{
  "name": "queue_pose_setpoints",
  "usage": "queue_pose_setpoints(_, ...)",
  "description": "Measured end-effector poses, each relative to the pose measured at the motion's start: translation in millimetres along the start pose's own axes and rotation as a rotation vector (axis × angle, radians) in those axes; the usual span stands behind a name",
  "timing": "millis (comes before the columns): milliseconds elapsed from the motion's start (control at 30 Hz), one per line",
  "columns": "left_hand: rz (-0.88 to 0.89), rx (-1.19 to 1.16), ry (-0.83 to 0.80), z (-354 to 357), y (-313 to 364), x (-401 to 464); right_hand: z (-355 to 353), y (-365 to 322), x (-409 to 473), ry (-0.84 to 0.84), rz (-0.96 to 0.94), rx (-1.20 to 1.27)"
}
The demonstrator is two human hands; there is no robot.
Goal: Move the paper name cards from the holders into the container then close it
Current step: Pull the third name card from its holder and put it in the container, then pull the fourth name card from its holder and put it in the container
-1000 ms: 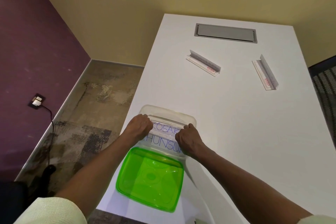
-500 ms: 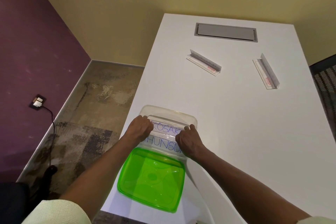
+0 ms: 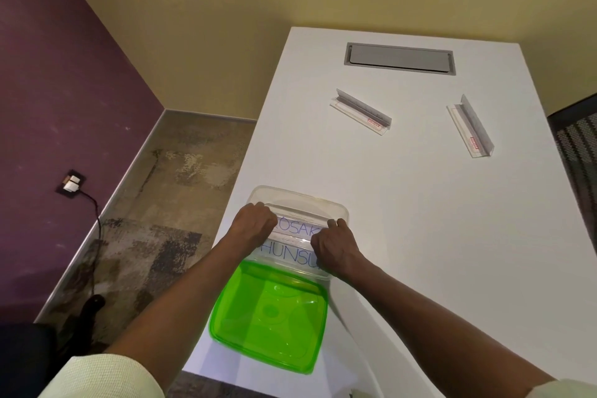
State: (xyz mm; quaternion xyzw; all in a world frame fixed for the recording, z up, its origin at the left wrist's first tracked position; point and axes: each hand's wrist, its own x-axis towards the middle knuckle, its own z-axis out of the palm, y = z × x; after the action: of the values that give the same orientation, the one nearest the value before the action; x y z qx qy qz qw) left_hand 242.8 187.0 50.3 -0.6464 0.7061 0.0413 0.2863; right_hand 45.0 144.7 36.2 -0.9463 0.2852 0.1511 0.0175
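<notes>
While both hands grip its ends, name card point(image 3: 298, 227) spans container point(image 3: 336, 207) crosswise

Even, warm indoor light; soft shadows; sharp focus; wide-angle bending at the edges.

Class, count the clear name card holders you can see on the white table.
2: one holder mid-table below the grey hatch, another holder towards the right edge. The hands may hide more at the container.

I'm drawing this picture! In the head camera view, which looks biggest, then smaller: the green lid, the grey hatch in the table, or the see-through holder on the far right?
1. green lid, though it sits nearest the camera
2. grey hatch
3. right holder
</notes>
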Motion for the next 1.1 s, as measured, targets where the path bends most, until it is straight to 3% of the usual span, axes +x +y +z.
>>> queue_pose_setpoints(233, -0.058, -0.321, 0.008, -27.6, 5.4, 9.7, -18.6, 11.7, -1.6, 0.179, 0.038, 0.080)
queue_pose_setpoints(433, -0.094, -0.647, 0.124, -59.5, 17.2, 14.3, -31.5, 41.7, -22.3, 0.377, 0.130, 0.087)
queue_pose_setpoints(1100, -0.160, -0.846, 0.300, -140.5, 83.7, 30.9, -9.1, 157.4, -117.6, 0.547, 0.362, 0.112)
